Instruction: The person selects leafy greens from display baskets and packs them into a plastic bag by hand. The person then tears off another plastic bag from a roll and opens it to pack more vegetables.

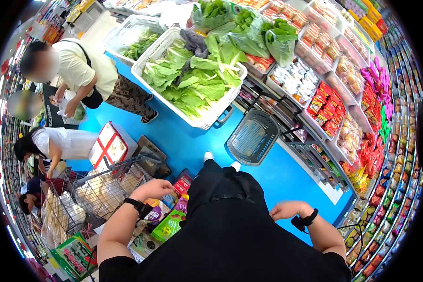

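Note:
My left hand point(157, 188) hangs over the packaged goods on my left, its fingers loosely bent and nothing visible in them. Closest to it are a red box point(183, 182), a purple snack bag point(181, 204) and a green packet point(168, 225). On my right side, my right hand point(286, 210) is held by my hip above the blue floor, loosely curled and apart from any goods. Each wrist wears a black band. A dark shopping basket point(254, 137) stands on the floor ahead of my feet.
A white crate point(141, 75) of leafy greens stands ahead. Snack bins point(325, 109) line the right side. A wire cart point(96, 199) with bagged goods is on the left. Two people, one in a yellow shirt point(87, 66) and one in a white top point(73, 141), stand at left.

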`<state>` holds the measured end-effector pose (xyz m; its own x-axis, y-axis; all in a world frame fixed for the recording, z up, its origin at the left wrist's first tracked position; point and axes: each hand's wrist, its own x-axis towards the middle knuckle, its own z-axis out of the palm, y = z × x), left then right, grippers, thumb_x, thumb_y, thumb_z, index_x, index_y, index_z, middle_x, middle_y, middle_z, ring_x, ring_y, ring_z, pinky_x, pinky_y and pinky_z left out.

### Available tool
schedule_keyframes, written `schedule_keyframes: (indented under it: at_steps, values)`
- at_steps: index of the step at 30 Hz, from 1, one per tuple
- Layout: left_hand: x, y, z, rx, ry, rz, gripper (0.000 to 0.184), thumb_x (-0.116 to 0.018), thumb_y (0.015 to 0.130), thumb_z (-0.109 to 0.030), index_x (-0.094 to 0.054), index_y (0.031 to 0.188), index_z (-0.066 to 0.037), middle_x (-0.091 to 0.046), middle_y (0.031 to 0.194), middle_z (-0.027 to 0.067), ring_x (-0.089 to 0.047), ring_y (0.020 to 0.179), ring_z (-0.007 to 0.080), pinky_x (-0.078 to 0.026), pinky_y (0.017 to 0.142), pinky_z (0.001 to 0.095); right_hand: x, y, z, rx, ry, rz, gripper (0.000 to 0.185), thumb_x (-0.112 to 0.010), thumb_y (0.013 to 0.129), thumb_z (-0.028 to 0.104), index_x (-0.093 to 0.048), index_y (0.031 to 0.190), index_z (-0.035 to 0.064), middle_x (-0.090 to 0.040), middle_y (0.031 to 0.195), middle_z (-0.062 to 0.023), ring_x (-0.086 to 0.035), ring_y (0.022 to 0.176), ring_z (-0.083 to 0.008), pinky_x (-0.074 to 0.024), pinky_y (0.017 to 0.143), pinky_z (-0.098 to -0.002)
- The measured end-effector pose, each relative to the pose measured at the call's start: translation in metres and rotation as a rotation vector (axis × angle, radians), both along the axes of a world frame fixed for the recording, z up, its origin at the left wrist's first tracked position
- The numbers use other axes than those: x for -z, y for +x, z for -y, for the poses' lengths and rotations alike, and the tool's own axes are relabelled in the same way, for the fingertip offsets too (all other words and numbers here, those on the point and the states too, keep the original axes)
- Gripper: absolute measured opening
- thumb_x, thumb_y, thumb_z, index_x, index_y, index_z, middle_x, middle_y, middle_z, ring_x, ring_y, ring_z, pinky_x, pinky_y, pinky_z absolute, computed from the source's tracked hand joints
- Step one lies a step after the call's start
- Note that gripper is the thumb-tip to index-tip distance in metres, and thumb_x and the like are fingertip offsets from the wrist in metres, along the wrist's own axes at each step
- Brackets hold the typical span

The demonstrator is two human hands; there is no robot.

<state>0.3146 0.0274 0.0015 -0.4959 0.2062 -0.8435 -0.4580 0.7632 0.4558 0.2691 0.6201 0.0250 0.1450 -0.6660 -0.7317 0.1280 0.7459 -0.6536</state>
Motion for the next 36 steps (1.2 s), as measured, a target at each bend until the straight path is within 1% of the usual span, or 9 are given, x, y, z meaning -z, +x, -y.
schedule_keyframes:
  at_steps: [4, 8, 10, 14, 20, 27, 31, 33, 36]
  values:
    - [0.053, 0.019, 0.097, -0.159, -0.187, -0.197, 0.029, -0.076, 0.091, -0.030, -0.082, 0.110, -0.008, -0.082, 0.101, 0.0126, -0.078, 0.096, 0.0262, -0.061, 0.087, 0.0378, -0.024, -0.028, 0.045, 0.110, 0.149, -0.309, 0.028, -0.068, 0.099, 0.030, -0.081, 0.114, 0.0101, -0.082, 0.104, -0.0081, -0.075, 0.098, -0.0286, -0.0580, 0.086, -0.0413]
    - [0.093, 0.001, 0.194, -0.651, -0.086, -0.172, 0.020, -0.074, 0.092, -0.020, -0.079, 0.103, -0.003, -0.077, 0.088, 0.0064, -0.072, 0.079, 0.0154, -0.058, 0.074, 0.0337, -0.011, -0.042, 0.084, 0.160, 0.105, -0.415, 0.029, -0.069, 0.099, 0.030, -0.081, 0.117, 0.0110, -0.081, 0.107, -0.0103, -0.076, 0.102, -0.0301, -0.0589, 0.090, -0.0414]
    - [0.100, -0.026, 0.225, -0.662, -0.109, -0.306, 0.018, -0.072, 0.093, -0.017, -0.076, 0.099, -0.001, -0.074, 0.084, 0.0044, -0.069, 0.074, 0.0132, -0.056, 0.069, 0.0328, -0.011, -0.051, 0.113, 0.182, 0.104, -0.441, 0.029, -0.069, 0.099, 0.029, -0.080, 0.119, 0.0112, -0.082, 0.108, -0.0105, -0.076, 0.103, -0.0304, -0.0590, 0.091, -0.0416]
    - [0.075, -0.096, 0.249, -0.442, -0.341, -0.453, 0.025, -0.072, 0.092, -0.024, -0.079, 0.107, -0.005, -0.080, 0.094, 0.0123, -0.076, 0.089, 0.0275, -0.059, 0.085, 0.0393, -0.015, -0.068, 0.174, 0.208, 0.046, -0.494, 0.029, -0.070, 0.099, 0.027, -0.079, 0.121, 0.0115, -0.082, 0.110, -0.0107, -0.077, 0.104, -0.0309, -0.0592, 0.092, -0.0418]
    - [0.048, -0.148, 0.265, -0.356, -0.244, -0.520, 0.028, -0.072, 0.093, -0.025, -0.078, 0.111, -0.003, -0.080, 0.099, 0.0140, -0.076, 0.093, 0.0289, -0.059, 0.086, 0.0399, -0.011, -0.083, 0.236, 0.230, 0.048, -0.509, 0.029, -0.070, 0.100, 0.027, -0.078, 0.122, 0.0105, -0.081, 0.109, -0.0120, -0.077, 0.104, -0.0312, -0.0592, 0.091, -0.0411]
    - [-0.001, -0.227, 0.213, -0.262, -0.095, -0.616, 0.028, -0.072, 0.093, -0.022, -0.077, 0.113, -0.003, -0.080, 0.103, 0.0148, -0.076, 0.095, 0.0284, -0.060, 0.087, 0.0385, 0.004, -0.110, 0.266, 0.239, -0.046, -0.515, 0.028, -0.069, 0.098, 0.024, -0.077, 0.121, 0.0094, -0.081, 0.108, -0.0139, -0.076, 0.103, -0.0331, -0.0594, 0.091, -0.0430]
    - [-0.035, -0.265, 0.125, -0.148, 0.009, -0.655, 0.027, -0.072, 0.095, -0.022, -0.076, 0.114, -0.003, -0.079, 0.101, 0.0150, -0.075, 0.094, 0.0273, -0.059, 0.086, 0.0384, 0.002, -0.146, 0.247, 0.177, -0.048, -0.620, 0.028, -0.070, 0.096, 0.024, -0.076, 0.118, 0.0076, -0.080, 0.107, -0.0162, -0.076, 0.103, -0.0357, -0.0600, 0.091, -0.0443]
    - [-0.026, -0.272, 0.074, 0.059, 0.062, -0.754, 0.025, -0.070, 0.095, -0.022, -0.077, 0.112, -0.005, -0.079, 0.105, 0.0176, -0.076, 0.098, 0.0336, -0.060, 0.087, 0.0426, 0.002, -0.171, 0.237, 0.170, -0.073, -0.703, 0.029, -0.070, 0.095, 0.023, -0.076, 0.118, 0.0076, -0.079, 0.106, -0.0165, -0.076, 0.103, -0.0360, -0.0602, 0.091, -0.0451]
    - [-0.017, -0.265, -0.019, 0.239, 0.210, -0.562, 0.027, -0.069, 0.095, -0.026, -0.076, 0.114, -0.008, -0.077, 0.106, 0.0170, -0.074, 0.101, 0.0365, -0.059, 0.089, 0.0465, -0.002, -0.203, 0.231, 0.199, -0.068, -0.898, 0.025, -0.069, 0.093, 0.020, -0.076, 0.113, 0.0071, -0.077, 0.103, -0.0171, -0.074, 0.103, -0.0384, -0.0597, 0.090, -0.0491]
